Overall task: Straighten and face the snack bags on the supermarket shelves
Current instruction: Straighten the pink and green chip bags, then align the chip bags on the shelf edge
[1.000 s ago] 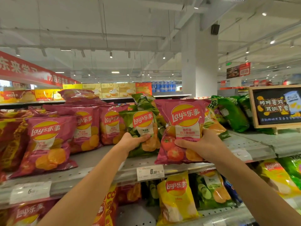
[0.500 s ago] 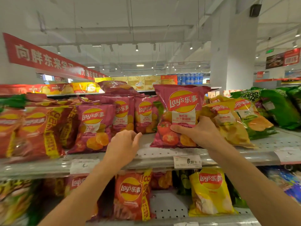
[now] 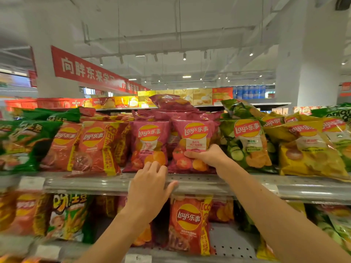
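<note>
My right hand (image 3: 206, 156) grips a pink tomato Lay's bag (image 3: 193, 138) by its lower right edge and holds it upright on the upper shelf (image 3: 237, 184). A second pink Lay's bag (image 3: 150, 143) stands just to its left, facing front. My left hand (image 3: 149, 188) hovers in front of the shelf lip with relaxed fingers, its fingertips near the bottom of that second bag; it holds nothing. More pink bags are piled behind these two.
Red Lay's bags (image 3: 91, 147) and green bags (image 3: 22, 141) fill the shelf to the left. A green cucumber bag (image 3: 247, 143) and yellow bags (image 3: 307, 150) lean to the right. A lower shelf holds a red Lay's bag (image 3: 190, 223). A white pillar (image 3: 311, 63) rises at the right.
My right hand has carried the pink bag left and set it down beside the other pink bag. My left hand has risen toward the shelf lip. The view has swung left.
</note>
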### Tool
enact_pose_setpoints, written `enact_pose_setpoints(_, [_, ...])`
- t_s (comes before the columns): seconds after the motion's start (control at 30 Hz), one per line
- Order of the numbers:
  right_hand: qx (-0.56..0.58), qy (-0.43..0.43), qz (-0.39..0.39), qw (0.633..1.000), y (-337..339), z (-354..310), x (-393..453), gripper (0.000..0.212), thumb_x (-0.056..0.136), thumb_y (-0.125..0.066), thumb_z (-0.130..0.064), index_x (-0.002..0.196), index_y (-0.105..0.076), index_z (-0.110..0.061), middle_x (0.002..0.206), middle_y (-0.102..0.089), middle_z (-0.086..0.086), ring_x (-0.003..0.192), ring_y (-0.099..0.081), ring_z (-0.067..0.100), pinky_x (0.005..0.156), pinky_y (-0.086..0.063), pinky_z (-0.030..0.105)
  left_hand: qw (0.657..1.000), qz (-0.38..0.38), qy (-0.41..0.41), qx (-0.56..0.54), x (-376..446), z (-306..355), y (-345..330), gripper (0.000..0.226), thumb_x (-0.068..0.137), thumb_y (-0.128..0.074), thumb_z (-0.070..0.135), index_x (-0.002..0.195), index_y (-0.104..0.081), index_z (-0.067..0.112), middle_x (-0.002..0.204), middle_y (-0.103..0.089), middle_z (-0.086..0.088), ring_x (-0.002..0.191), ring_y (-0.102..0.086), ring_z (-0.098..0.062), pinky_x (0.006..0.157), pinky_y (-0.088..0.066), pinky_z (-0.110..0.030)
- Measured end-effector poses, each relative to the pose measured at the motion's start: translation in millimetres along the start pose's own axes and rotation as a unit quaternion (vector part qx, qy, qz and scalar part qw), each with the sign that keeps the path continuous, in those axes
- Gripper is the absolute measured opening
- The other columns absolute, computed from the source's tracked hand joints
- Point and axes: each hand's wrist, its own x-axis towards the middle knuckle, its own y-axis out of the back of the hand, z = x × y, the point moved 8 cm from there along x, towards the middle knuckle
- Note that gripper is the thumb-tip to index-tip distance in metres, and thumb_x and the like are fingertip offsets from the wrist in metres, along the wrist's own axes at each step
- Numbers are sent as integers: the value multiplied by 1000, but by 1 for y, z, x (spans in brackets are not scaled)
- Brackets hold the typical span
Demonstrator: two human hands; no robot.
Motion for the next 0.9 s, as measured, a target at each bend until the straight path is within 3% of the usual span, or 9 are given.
enact_pose_setpoints(0.1, [-3, -21, -21, 1000, -8, 3, 5, 50, 54, -98, -44, 91, -69, -26, 92, -71, -8, 84, -65, 8, 60, -46, 21, 1000, -6, 2, 20, 0, 0, -4, 46, 94, -45, 64, 119, -56, 27, 115, -54, 9, 111, -46, -13, 94, -44, -27])
enact_pose_setpoints(0.17, [-21, -20, -30, 999, -9, 5, 7, 53, 51, -97, -49, 90, -68, -29, 95, -71, -9, 85, -64, 6, 62, -47, 20, 1000, -6, 6, 25, 0, -1, -6, 45, 93, -46, 64, 117, -55, 27, 113, -53, 9, 109, -46, -13, 93, -44, -27])
enact_pose_setpoints(0.3, [-81, -12, -18, 997, -6, 4, 6, 82, 50, -92, -64, 117, -69, -23, 114, -71, -3, 104, -66, 17, 92, -56, 34, 1000, 1, 14, 13, 0, -2, -8, 44, 91, -52, 62, 112, -59, 25, 108, -56, 8, 104, -50, -14, 88, -48, -28])
enact_pose_setpoints(0.37, [-111, -11, -14, 994, -4, 0, 2, 89, 52, -87, -71, 122, -67, -20, 116, -70, -2, 108, -65, 19, 97, -55, 38, 1000, 11, 12, 8, 0, -2, -7, 42, 89, -57, 60, 108, -62, 23, 103, -58, 7, 100, -53, -16, 85, -50, -30])
enact_pose_setpoints(0.53, [-211, 1, 15, 977, 17, -6, -18, 81, 62, -75, -79, 109, -63, -15, 96, -68, 1, 86, -65, 14, 65, -52, 28, 1000, 18, 7, -5, 4, -4, -11, 39, 89, -57, 59, 100, -62, 22, 96, -59, 6, 94, -55, -18, 82, -49, -33])
enact_pose_setpoints(0.63, [-232, 54, 49, 970, 42, -9, -37, 89, 72, -74, -73, 131, -59, -8, 121, -69, 10, 109, -66, 24, 92, -57, 41, 999, 44, 11, 1, 8, -2, -10, 39, 87, -64, 57, 89, -63, 18, 86, -58, 3, 85, -56, -21, 74, -49, -37])
enact_pose_setpoints(0.73, [-189, 108, 76, 973, 77, -9, -62, 75, 81, -73, -61, 137, -57, -13, 117, -69, 0, 106, -64, 14, 89, -53, 28, 995, 98, 7, -21, 10, 22, -1, 42, 91, -58, 55, 85, -64, 14, 82, -59, -1, 81, -57, -25, 70, -49, -41])
enact_pose_setpoints(0.8, [-164, 137, 99, 972, 106, -8, -78, 57, 85, -74, -54, 127, -66, -16, 107, -71, -5, 97, -65, 6, 80, -51, 18, 989, 125, -21, -72, 11, 59, 6, 41, 91, -50, 53, 86, -64, 15, 83, -59, 1, 82, -57, -23, 72, -50, -40])
enact_pose_setpoints(0.9, [-131, 158, 136, 969, 159, 1, -98, 35, 87, -75, -46, 111, -74, -20, 95, -73, -12, 86, -66, -3, 68, -49, 8, 972, 125, -55, -191, 21, 127, 7, 27, 95, -61, 43, 88, -64, 17, 85, -59, 5, 83, -56, -18, 73, -53, -37])
